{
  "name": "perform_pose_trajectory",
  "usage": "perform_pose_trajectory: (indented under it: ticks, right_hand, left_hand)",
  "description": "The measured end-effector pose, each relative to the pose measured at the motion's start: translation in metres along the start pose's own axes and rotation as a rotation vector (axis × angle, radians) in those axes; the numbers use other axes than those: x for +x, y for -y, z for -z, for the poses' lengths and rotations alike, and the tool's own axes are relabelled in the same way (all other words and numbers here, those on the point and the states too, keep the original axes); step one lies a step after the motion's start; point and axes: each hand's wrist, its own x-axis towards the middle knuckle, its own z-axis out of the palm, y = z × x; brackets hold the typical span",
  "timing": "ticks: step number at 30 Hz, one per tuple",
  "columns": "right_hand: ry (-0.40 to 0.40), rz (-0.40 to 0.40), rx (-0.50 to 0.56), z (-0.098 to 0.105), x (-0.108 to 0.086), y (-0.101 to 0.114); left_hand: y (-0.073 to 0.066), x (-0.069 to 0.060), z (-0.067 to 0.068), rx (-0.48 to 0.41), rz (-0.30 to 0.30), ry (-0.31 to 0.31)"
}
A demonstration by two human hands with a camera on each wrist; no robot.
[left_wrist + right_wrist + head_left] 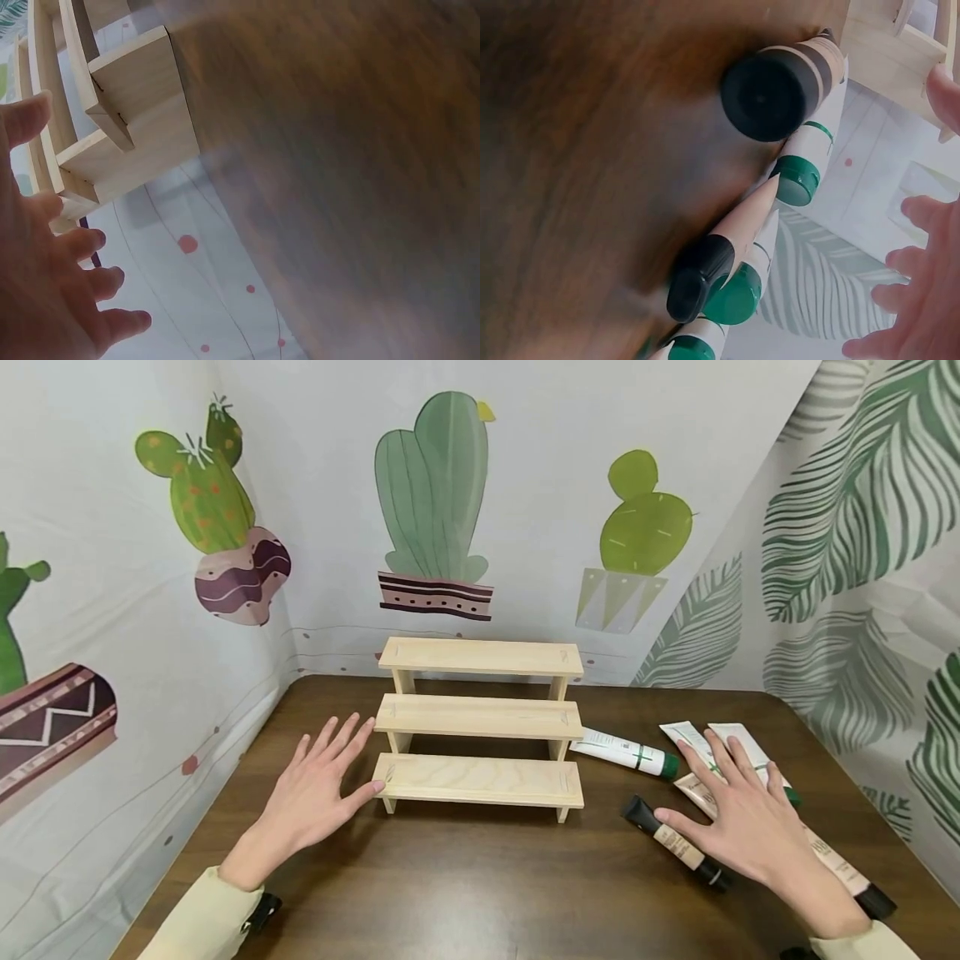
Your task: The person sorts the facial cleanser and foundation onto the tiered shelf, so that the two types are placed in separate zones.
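Nr right, lg beige tube (835,862) lies under your R hand (750,827), which hangs w/ fingers spread, gripping nothing; sm beige tube (678,847) just left. Your L hand (315,793), likewise spread & free, is by left end of wooden stand (480,777), scene ctr. 3 white tubes (617,749) right of it; cactus cloth (543,485) far.

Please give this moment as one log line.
left hand: beside pale three-tier wooden stand | right hand: above white-green tubes, beige-black tubes | held: nothing
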Motion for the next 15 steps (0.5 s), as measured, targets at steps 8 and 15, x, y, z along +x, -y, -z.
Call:
perform_pose_trajectory:
  ticks: [8,15]
  right_hand:
    - [0.007,0.036,0.059,-0.001,-0.006,-0.001]
    - [-0.040,0.106,0.117,-0.001,-0.012,0.000]
  left_hand:
    - [0.000,0.004,-0.004,-0.147,-0.018,-0.007]
    - [0.003,0.005,-0.010,-0.352,-0.006,0.009]
